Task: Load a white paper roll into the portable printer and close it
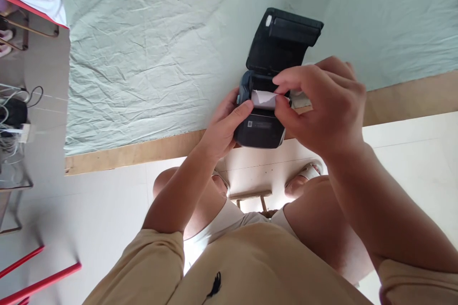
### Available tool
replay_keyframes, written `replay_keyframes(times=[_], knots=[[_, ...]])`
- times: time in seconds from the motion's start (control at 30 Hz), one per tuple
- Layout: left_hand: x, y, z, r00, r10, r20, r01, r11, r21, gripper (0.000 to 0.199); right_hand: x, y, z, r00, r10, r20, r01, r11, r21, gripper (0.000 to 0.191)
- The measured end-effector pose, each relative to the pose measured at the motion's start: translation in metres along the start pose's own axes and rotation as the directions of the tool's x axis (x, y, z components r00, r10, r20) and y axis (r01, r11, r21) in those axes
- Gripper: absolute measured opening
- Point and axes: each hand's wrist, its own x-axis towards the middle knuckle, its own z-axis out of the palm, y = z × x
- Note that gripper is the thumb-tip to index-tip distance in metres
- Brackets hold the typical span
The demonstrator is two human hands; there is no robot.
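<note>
The small pale label below my grip has faint writing beside it, too small to read. My left hand holds the black printer by its left side, thumb over the rim. My right hand arches in from the right, thumb and forefinger in a narrow pinch on the white paper. The paper lies crosswise between my hands; the printer's long axis runs away from me, its open lid beyond my fingers, leaning right.
</note>
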Motion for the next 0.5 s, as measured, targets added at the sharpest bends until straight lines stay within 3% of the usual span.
replay_keyframes(times=[0.1, 0.23, 0.4, 0.5], knots=[[0.001, -0.001, -0.003, 1.0, 0.003, 0.007, -0.003, 1.0, -0.017, 0.048, -0.001, -0.011, -0.003, 0.991, -0.099, -0.085, 0.107, 0.989, 0.102, 0.022], [0.002, 0.0, -0.008, 0.999, 0.0, 0.043, 0.001, 1.0, -0.028, 0.039, -0.005, -0.015, -0.003, 0.989, -0.147, 0.015, 0.139, 0.961, 0.24, 0.018], [0.004, -0.005, -0.016, 0.999, -0.004, 0.052, 0.0, 0.998, 0.066, 0.056, -0.007, 0.009, -0.002, 0.982, 0.018, -0.188, 0.053, 0.93, 0.364, 0.02], [0.007, -0.008, -0.017, 0.998, 0.028, 0.052, -0.033, 0.996, 0.08, 0.068, -0.006, 0.023, 0.0, 0.986, 0.123, -0.11, -0.08, 0.941, 0.33, 0.044]])
